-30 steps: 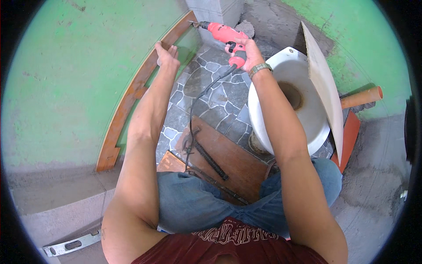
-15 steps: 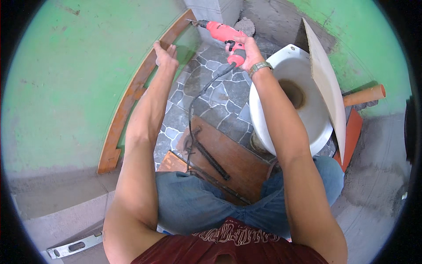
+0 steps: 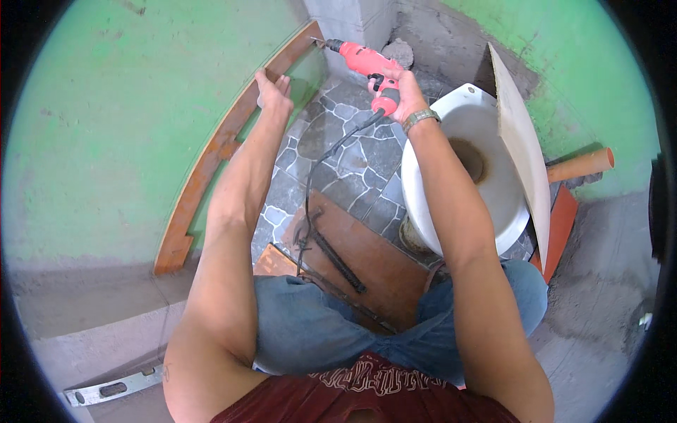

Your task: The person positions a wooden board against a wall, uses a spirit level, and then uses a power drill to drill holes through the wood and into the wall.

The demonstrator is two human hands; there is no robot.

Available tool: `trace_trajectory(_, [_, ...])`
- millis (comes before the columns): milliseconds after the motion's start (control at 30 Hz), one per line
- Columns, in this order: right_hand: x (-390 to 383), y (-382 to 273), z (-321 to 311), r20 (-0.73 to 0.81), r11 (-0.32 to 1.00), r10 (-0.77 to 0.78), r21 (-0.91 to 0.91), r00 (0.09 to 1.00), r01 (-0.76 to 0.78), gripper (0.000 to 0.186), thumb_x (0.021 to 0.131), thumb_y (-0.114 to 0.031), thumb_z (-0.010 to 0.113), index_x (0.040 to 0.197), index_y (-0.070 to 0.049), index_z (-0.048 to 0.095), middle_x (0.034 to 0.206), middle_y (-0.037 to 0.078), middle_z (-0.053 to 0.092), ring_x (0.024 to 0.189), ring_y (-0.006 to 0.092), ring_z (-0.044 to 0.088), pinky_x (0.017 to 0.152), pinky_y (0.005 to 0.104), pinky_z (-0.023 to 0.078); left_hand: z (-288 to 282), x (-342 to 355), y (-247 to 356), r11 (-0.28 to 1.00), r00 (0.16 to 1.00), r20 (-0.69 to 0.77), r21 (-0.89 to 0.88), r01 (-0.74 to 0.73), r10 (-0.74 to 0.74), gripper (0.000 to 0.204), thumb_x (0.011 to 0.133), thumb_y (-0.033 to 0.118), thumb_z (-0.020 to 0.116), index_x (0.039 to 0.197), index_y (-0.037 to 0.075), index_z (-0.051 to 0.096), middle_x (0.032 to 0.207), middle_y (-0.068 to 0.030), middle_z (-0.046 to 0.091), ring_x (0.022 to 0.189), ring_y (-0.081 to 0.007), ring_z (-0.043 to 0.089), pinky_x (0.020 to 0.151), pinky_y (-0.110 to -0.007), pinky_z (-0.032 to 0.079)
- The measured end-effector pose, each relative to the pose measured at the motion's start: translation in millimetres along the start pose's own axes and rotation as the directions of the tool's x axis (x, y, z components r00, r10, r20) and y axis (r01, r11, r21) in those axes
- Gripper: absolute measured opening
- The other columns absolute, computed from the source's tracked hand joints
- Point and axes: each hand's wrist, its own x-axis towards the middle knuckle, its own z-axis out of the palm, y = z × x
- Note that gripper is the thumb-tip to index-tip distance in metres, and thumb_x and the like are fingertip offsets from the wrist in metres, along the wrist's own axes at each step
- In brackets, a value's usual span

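A red power drill (image 3: 362, 59) is in my right hand (image 3: 409, 97), its fingers wrapped round the handle. The drill's bit meets the far end of a long brown wooden board (image 3: 211, 156) on the green wall; how deep the bit sits I cannot tell. My left hand (image 3: 273, 94) rests against the board nearer to me, fingers stretched out and holding nothing. From the drill's handle a black cord (image 3: 310, 173) runs down across the tiled floor toward my legs.
To the right stands a white toilet bowl (image 3: 423, 204) with a pale panel (image 3: 523, 151) leaning over it. An orange pipe (image 3: 584, 165) juts from the wall beyond. A brown sheet (image 3: 381, 257) lies before my legs, and a spirit level (image 3: 116, 387) is at lower left.
The whole view has shifted a little. Less of the drill's bit shows between the chuck and the board. Both hands keep nearly the same places.
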Motion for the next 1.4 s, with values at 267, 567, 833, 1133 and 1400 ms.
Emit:
trace_trajectory(267, [4,-1,-6,0.03,0.994,0.076,0.081,0.997,-0.078,0.034,0.089,-0.008,0.057,0.12,-0.006,0.043,0.091,0.016,0.057,0.062,0.0218,0.06,0.045,0.0282,0.048,-3,4,-3,0.999,1.0,0.017,0.038,-0.021,0.02,0.074,0.084,0.051,0.066,0.133,0.003,0.038,0.115,-0.0226,0.064,0.097,-0.0333,0.066,0.098,-0.042,0.05])
trace_trajectory(567, [6,1,-6,0.008,1.0,0.012,0.027,1.0,-0.012,0.03,0.088,-0.008,0.057,0.116,-0.003,0.048,0.085,0.013,0.057,0.06,0.0213,0.058,0.048,0.0288,0.049,0,0,-4,0.999,1.0,0.007,0.041,-0.025,0.025,0.069,0.084,0.051,0.067,0.132,0.007,0.044,0.115,-0.022,0.064,0.095,-0.0319,0.066,0.097,-0.042,0.05])
trace_trajectory(833, [7,1,-6,0.016,0.999,0.031,0.037,0.999,-0.031,0.035,0.089,-0.009,0.058,0.12,-0.002,0.044,0.089,0.015,0.057,0.061,0.0217,0.06,0.045,0.0274,0.049,-1,1,-4,0.998,0.999,0.016,0.039,-0.039,0.039,0.073,0.085,0.05,0.066,0.135,0.004,0.039,0.116,-0.0233,0.063,0.098,-0.0331,0.066,0.099,-0.043,0.049])
trace_trajectory(1133, [1,2,-3,-0.012,0.999,0.002,-0.034,1.0,-0.003,0.031,0.089,-0.01,0.058,0.117,-0.002,0.049,0.086,0.014,0.06,0.062,0.0226,0.062,0.047,0.0292,0.048,-2,4,-5,0.998,0.999,0.017,0.056,-0.037,0.037,0.074,0.085,0.05,0.065,0.136,0.003,0.038,0.117,-0.0228,0.063,0.097,-0.0329,0.065,0.101,-0.043,0.047])
trace_trajectory(1400, [3,0,-5,-0.02,0.997,-0.015,-0.075,1.0,0.013,0.029,0.089,-0.012,0.056,0.115,0.001,0.054,0.088,0.016,0.063,0.07,0.0279,0.068,0.051,0.0331,0.05,3,-2,-8,0.996,0.998,0.033,0.061,-0.06,0.058,0.075,0.087,0.052,0.063,0.139,0.005,0.037,0.121,-0.0238,0.061,0.106,-0.0332,0.063,0.105,-0.044,0.043])
